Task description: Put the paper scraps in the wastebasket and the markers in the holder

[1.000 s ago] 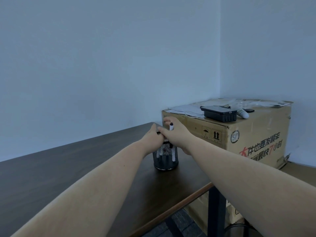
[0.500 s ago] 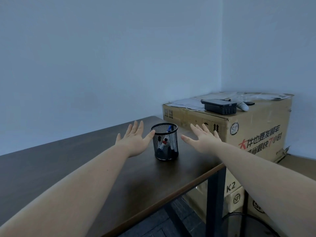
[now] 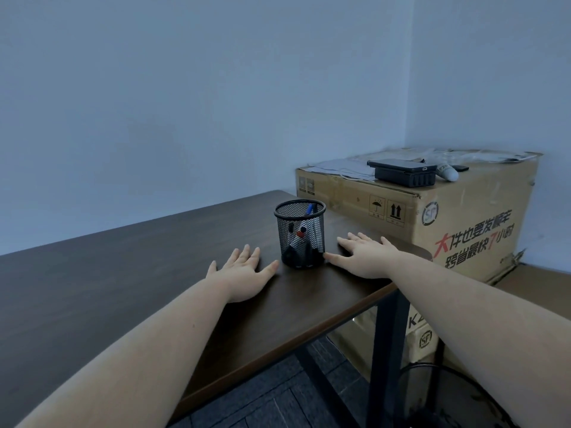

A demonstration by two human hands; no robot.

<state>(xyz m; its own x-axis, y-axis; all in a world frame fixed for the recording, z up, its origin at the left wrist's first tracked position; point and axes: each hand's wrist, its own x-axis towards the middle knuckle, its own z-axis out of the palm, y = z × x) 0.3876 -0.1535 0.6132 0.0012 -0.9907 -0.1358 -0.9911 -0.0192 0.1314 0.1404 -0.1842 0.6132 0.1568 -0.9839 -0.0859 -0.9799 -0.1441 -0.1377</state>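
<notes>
A black mesh holder point(image 3: 300, 234) stands upright near the right end of the dark wooden table point(image 3: 123, 288). Markers point(image 3: 299, 239) stand inside it, one with a blue tip at the rim and one with a red cap lower down. My left hand point(image 3: 242, 273) lies flat and palm down on the table just left of the holder, fingers spread, holding nothing. My right hand point(image 3: 366, 256) lies flat on the table just right of the holder, fingers spread, its thumb tip close to the holder's base. A dark mesh wastebasket point(image 3: 445, 396) shows on the floor at lower right. No paper scraps are visible.
A large cardboard box point(image 3: 463, 223) stands right of the table, slightly higher than its top, carrying a black device point(image 3: 404, 173), a white remote point(image 3: 446, 173) and papers. More boxes sit under it. The table's front edge and black leg point(image 3: 386, 350) are near my right forearm.
Both hands let go of a marker at the holder's rim, opened, moved apart to either side of the holder, and lowered flat onto the table.
</notes>
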